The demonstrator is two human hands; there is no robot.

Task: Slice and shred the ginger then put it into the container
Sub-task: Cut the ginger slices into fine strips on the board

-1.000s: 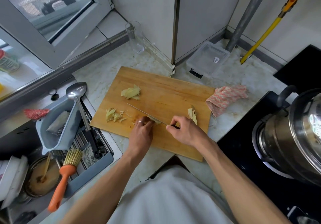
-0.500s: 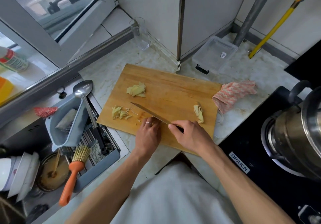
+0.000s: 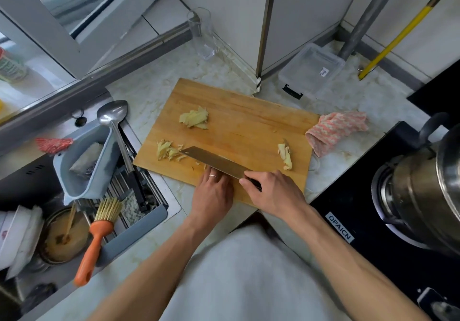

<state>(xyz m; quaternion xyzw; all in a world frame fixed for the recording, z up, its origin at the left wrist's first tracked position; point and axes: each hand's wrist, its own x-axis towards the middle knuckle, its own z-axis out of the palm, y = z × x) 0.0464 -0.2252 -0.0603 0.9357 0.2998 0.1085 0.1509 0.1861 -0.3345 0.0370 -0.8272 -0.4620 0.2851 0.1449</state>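
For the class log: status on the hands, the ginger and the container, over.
Right hand grips knife; left hand down beside blade. Ginger in three piles on board, shreds at knife tip. Container holds none. Nothing blocking.

The cutting board [image 3: 249, 121] was matt grained wood; the knife [image 3: 211, 162] blade dull metal. At two o'clock lay a clear plastic container [image 3: 311, 71], beside it knitted cloth [image 3: 336, 129]; the pot [image 3: 423, 191] shone steel.
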